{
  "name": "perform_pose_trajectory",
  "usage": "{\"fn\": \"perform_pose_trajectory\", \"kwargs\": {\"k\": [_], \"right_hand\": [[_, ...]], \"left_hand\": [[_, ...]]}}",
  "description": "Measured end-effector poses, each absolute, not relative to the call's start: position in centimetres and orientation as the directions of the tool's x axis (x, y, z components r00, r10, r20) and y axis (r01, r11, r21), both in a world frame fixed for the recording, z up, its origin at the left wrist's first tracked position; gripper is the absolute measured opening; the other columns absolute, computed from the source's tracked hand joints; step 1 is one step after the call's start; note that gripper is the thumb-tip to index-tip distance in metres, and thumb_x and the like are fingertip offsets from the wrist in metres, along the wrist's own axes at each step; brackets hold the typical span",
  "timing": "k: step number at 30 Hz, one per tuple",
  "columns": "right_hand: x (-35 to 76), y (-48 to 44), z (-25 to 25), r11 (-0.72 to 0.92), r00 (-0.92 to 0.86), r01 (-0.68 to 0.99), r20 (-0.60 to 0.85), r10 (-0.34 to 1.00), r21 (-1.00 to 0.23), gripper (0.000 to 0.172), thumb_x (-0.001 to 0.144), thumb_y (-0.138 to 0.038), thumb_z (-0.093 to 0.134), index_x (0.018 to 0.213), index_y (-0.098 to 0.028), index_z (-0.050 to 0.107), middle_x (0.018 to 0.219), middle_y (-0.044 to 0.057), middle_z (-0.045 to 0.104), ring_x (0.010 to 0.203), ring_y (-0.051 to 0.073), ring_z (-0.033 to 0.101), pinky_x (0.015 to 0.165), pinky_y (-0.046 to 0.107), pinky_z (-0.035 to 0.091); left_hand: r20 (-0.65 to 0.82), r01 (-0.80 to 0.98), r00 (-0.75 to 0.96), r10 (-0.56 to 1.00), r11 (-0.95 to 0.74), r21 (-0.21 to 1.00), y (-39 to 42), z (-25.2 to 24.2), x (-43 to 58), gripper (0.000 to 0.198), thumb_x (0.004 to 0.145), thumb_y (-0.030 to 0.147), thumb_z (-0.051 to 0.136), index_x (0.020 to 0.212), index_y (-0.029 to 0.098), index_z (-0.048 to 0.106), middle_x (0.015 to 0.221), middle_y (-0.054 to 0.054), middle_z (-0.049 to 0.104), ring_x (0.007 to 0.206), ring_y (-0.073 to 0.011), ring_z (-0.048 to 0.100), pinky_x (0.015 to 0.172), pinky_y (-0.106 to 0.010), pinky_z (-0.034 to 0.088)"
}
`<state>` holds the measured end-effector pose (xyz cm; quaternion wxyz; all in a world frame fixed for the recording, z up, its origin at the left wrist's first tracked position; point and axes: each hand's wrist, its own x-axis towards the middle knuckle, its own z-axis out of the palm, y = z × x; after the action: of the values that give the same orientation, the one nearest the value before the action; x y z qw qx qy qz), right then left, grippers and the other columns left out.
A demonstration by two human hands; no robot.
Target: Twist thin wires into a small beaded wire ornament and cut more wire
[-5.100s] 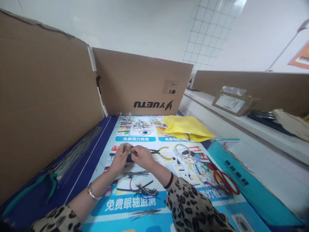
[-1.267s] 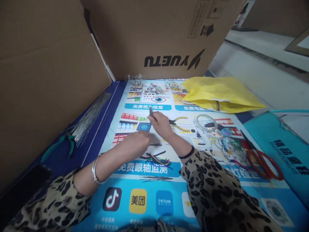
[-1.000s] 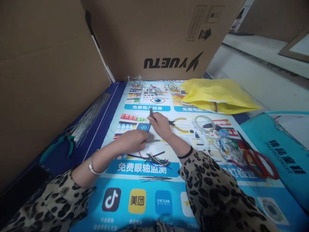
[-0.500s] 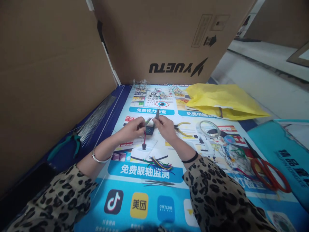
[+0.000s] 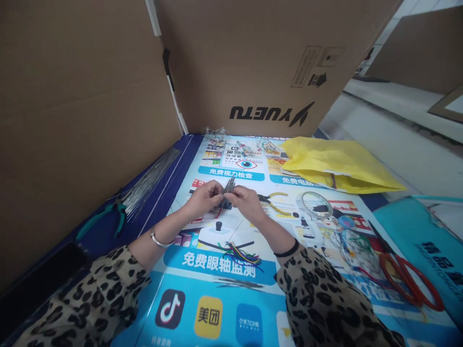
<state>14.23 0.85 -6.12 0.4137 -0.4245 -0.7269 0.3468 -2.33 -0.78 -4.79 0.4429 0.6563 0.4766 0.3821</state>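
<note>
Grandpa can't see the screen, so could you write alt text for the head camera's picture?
A person's left hand and right hand pinch a bundle of grey strips above a colourful poster. Coloured cords and loose grey strips lie nearer the person; yellow-handled pliers and red-handled scissors lie to the right.

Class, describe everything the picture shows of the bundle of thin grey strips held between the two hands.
The bundle of thin grey strips is a cluster of narrow, fairly straight pieces, dark grey and dull; it looks like wire, but the material cannot be told for certain. Its far ends stick out past the hands and spread slightly, uneven in height. The left hand and right hand meet at its near part, gripping and hiding it. It is held over the printed sheet.
</note>
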Motion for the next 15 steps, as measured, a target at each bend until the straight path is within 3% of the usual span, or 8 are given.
{"fn": "perform_pose_trajectory", "kwargs": {"k": [6, 10, 12, 15], "right_hand": [[13.7, 0.4, -6.0, 0.311, -0.276, 0.213, 0.249, 0.928, -0.926, 0.018, 0.075, -0.036, 0.061, 0.075, -0.018, 0.065, 0.071, 0.001, 0.062, 0.057, 0.012, 0.054, 0.055, 0.024, 0.043], [14.0, 0.2, -4.5, 0.342, -0.244, 0.227, 0.286, 0.927, -0.912, 0.018, 0.078, -0.034, 0.057, 0.076, -0.017, 0.064, 0.07, 0.001, 0.061, 0.06, 0.013, 0.055, 0.059, 0.025, 0.044], [14.5, 0.2, -3.1, 0.366, -0.186, 0.234, 0.328, 0.926, -0.901, 0.019, 0.08, -0.035, 0.056, 0.076, -0.017, 0.064, 0.071, 0.0, 0.061, 0.061, 0.012, 0.055, 0.06, 0.025, 0.044], [15.6, 0.4, -1.0, 0.393, -0.069, 0.258, 0.389, 0.919, -0.883, 0.021, 0.08, -0.036, 0.056, 0.077, -0.017, 0.064, 0.073, 0.0, 0.062, 0.064, 0.012, 0.054, 0.062, 0.024, 0.044]], "left_hand": [[0.24, 0.516, 0.221, 0.945, -0.322, 0.794, -1.5, -4.3, -1.9, 0.02, 0.074, 0.017, 0.052, 0.092, 0.02, 0.043, 0.073, 0.003, 0.058, 0.066, -0.0112, 0.056, 0.06, -0.023, 0.042], [0.227, 0.536, 0.231, 0.946, -0.318, 0.782, -1.6, -4.1, -1.9, 0.025, 0.073, 0.017, 0.054, 0.095, 0.019, 0.042, 0.075, 0.002, 0.058, 0.066, -0.0122, 0.056, 0.06, -0.024, 0.042], [0.185, 0.55, 0.292, 0.938, -0.323, 0.77, -1.5, -4.1, -2.0, 0.021, 0.074, 0.019, 0.055, 0.092, 0.018, 0.045, 0.076, 0.001, 0.058, 0.067, -0.0128, 0.055, 0.061, -0.024, 0.042], [0.149, 0.63, 0.474, 0.867, -0.453, 0.631, -1.6, -3.8, -2.0, 0.01, 0.075, 0.022, 0.057, 0.083, 0.017, 0.053, 0.078, -0.002, 0.058, 0.072, -0.015, 0.053, 0.065, -0.027, 0.041]]}}
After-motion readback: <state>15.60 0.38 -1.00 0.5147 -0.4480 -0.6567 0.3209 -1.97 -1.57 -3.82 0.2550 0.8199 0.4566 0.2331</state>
